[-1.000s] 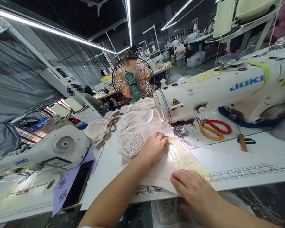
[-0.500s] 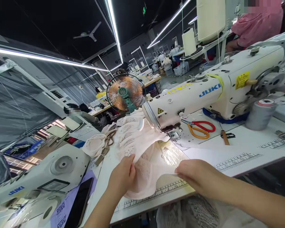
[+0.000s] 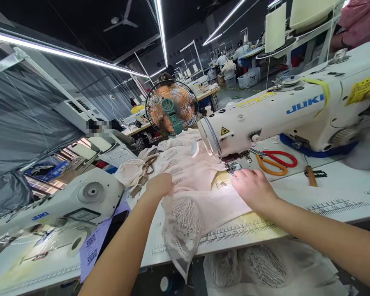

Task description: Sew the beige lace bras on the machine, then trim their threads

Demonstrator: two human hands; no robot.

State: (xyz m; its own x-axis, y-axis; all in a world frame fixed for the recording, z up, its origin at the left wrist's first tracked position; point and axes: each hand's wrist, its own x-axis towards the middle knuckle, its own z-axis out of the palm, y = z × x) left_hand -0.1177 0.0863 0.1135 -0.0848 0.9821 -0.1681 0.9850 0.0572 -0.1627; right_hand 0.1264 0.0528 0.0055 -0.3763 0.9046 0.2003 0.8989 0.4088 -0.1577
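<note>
Nearest, hanging over the front edge of the white sewing table: the lacy end of a pale pink lace-trimmed fabric piece, draped down past the printed ruler strip. Left hand resting on the left part of that fabric, fingers curled down over a fold; whether pinching or only pressing, cannot tell. Right hand laid flat and mostly open on the fabric's right part, fingertips just beside the metal presser foot. Fabric spread between both hands, running under the head of the white JUKI sewing machine. Left of the table, a black phone on a lilac printed sheet, beside a second white machine. Behind the presser foot, red and orange handled scissors on the machine bed, with a wooden-handled tool near them. Farther back, a heap of similar pink lace pieces. Beyond that, an orange-bladed fan in a black cage.
</note>
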